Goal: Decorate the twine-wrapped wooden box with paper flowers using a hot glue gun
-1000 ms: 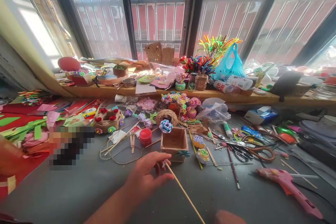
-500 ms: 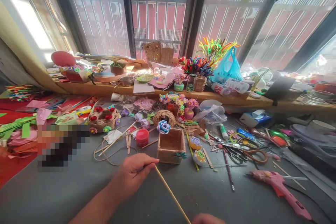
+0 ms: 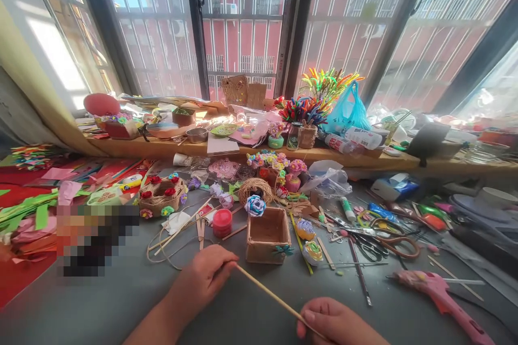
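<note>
A thin wooden stick (image 3: 267,290) slants between my two hands above the grey table. My left hand (image 3: 204,275) pinches its upper end between thumb and fingertips. Lower down, my right hand (image 3: 329,318) is closed around the stick near its other end, part of which runs out of sight at the bottom edge. Just beyond the hands stands an open square brown box (image 3: 265,250). A blue and white paper flower (image 3: 255,206) sits at its back left corner, and a teal leaf-like piece (image 3: 283,249) is on its front.
Left of the box are a red tub (image 3: 222,223) and a twine loop. Paper flowers (image 3: 313,253), a pencil (image 3: 360,275) and scissors (image 3: 399,245) lie to the right. A pink glue gun (image 3: 441,291) rests at far right. A crowded ledge (image 3: 162,145) runs along the window.
My right hand has come up into view, and the stick now lies at a flatter slant. My left hand has lowered slightly. The whole view has shifted a little.
</note>
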Demonstrator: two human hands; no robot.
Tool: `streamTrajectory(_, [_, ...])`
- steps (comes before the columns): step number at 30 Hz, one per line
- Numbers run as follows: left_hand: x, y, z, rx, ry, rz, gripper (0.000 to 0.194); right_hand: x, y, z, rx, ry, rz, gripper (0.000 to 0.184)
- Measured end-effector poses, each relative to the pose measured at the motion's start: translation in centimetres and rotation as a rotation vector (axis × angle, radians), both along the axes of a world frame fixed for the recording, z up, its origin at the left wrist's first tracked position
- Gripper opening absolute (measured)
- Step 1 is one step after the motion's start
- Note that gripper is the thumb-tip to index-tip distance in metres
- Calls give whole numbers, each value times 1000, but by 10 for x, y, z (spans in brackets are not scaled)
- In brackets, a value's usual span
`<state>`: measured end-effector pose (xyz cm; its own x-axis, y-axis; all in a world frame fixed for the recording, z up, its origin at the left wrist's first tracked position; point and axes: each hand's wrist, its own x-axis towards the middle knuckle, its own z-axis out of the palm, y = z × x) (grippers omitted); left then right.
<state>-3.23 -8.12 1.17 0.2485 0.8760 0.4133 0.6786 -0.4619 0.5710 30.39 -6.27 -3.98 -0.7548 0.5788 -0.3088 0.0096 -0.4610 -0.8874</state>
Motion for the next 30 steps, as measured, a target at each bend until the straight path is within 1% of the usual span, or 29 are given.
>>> streamTrajectory(2, [-3, 3, -5, 135, 110, -93, 21, 3, 8, 0, -138, 84, 23, 52])
streamTrajectory(3, [-4, 4, -8, 195, 161, -120, 23, 4, 9, 1, -180, 99, 19, 50])
streamTrajectory(4, [-5, 6, -12, 236, 198, -126, 25, 4, 10, 1, -210, 103, 15, 48])
streamTrajectory(6, [-4, 9, -19, 257, 236, -101, 28, 1, 6, 1, -227, 96, 19, 45])
streamTrajectory(8, [-2, 11, -25, 238, 244, -59, 29, -6, 0, 3, -193, 75, 43, 45])
streamTrajectory(10, [0, 12, -27, 215, 256, -14, 28, -15, -9, 6, -133, 37, 72, 46])
streamTrajectory(14, [1, 12, -23, 173, 255, 70, 23, -32, -20, 16, -7, -80, 131, 46])
streamTrajectory(17, [1, 12, -20, 135, 220, 137, 22, -37, -22, 21, 65, -160, 97, 50])
streamTrajectory(20, [1, 13, -20, 73, 159, 195, 22, -36, -20, 23, 104, -236, 68, 55])
streamTrajectory(25, [2, 15, -18, -30, 53, 272, 22, -35, -20, 20, 124, -315, 80, 56])
streamTrajectory(30, [6, 16, -15, -112, -23, 333, 24, -30, -21, 11, 97, -255, 64, 56])
